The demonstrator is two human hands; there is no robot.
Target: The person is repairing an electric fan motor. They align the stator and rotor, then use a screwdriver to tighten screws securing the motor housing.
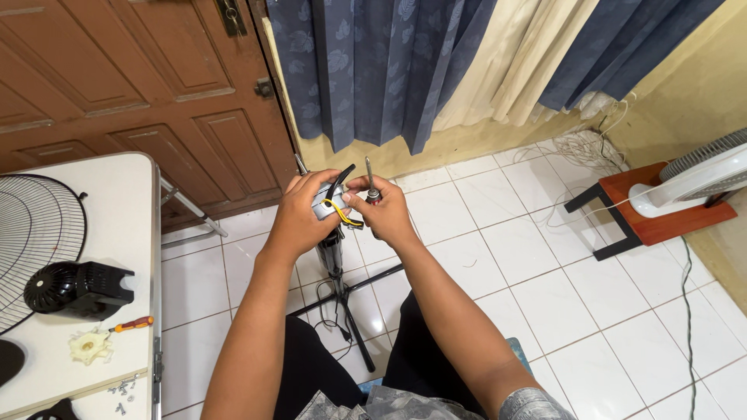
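Note:
My left hand point(299, 214) grips a small grey fan motor point(327, 208) with yellow and black wires point(340, 211) coming off it. My right hand point(387, 214) touches the motor from the right and holds a screwdriver point(370, 180) with its metal shaft pointing up. Both hands are raised in front of me, above a fan stand pole point(333, 257) with a black cross base point(354, 315) on the tiled floor.
A white table point(124, 233) at left carries a wire fan grille point(31, 241), a black motor housing point(74, 288), a small orange screwdriver point(132, 323), a white plastic piece point(89, 346) and loose screws point(124, 386). A white fan point(700, 175) rests on a red stool point(654, 222) at right. Door and curtains behind.

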